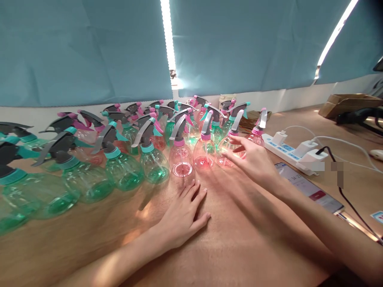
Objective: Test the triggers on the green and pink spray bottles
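My left hand (187,215) lies on the wooden table with its fingers spread, just in front of a pink spray bottle (181,159). My right hand (251,157) reaches over a pink spray bottle (224,159) towards the right end of the front row. Its fingers are apart and partly cover that bottle; whether they touch it I cannot tell. Another pink spray bottle (204,153) stands between the two hands. Behind the right hand is one more pink spray bottle (257,135), partly hidden. A green spray bottle (154,165) stands left of the pink ones.
Several more green and pink spray bottles fill the left and back of the table (227,247). On the right are a white power strip (287,151) with plugs and cables, a phone (311,189) and a cardboard box (347,105). Blue blinds (245,48) hang behind.
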Available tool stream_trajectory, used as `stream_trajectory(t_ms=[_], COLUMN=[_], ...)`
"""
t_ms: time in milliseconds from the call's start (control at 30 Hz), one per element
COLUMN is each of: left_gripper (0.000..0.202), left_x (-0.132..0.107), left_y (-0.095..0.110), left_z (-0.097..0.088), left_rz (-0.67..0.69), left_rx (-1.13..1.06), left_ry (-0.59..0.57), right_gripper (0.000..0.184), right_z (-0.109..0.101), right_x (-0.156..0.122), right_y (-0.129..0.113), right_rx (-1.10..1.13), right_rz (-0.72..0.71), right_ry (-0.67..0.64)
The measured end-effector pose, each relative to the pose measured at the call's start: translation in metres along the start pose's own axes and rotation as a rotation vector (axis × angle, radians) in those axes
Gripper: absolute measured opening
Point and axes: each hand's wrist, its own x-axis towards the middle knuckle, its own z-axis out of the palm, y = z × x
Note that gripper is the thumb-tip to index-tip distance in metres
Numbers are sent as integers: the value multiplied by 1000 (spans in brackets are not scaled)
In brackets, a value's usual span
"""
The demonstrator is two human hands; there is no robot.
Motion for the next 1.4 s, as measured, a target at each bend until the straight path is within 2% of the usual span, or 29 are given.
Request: stream_trajectory(t_ms=[133, 233, 400, 533, 667, 933, 1067, 1233, 1300, 1400], left_gripper=[56, 54, 54, 53, 54, 55, 52, 42, 35, 31], left_x=[0, 0, -1, -3, -3, -1, -2, 1, 3, 5], left_y=[-1, -1, -1, -2, -2, -4, -7, -10, -12, -11], left_z=[1, 1, 2, 3, 3, 4, 3, 3, 4, 3], left_rz=[-2, -12, -32, -25, -19, -19, 4, 28, 58, 78], left_rx=[4, 9, 41, 54, 39, 33, 8, -40, -68, -92], left_ry=[16, 26, 23, 20, 28, 21, 56, 123, 177, 234], right_gripper=[44, 61, 74, 68, 60, 60, 53, 36, 38, 54], right_z=[-3, 11, 41, 48, 43, 37, 17, -13, -15, -8], right_x=[5, 17, 43, 49, 46, 43, 28, 15, 16, 26], right_y=[-3, -15, -24, -23, -24, -24, -19, 3, 13, 22], right_rx=[4, -50, -71, -87, -126, -103, -47, -77, -108, -145], right_rz=[97, 84, 147, 147, 148, 91, 69, 149, 180, 207], right_ry=[-62, -99, -144, -184, -197, -206, -146, -4, 45, 70])
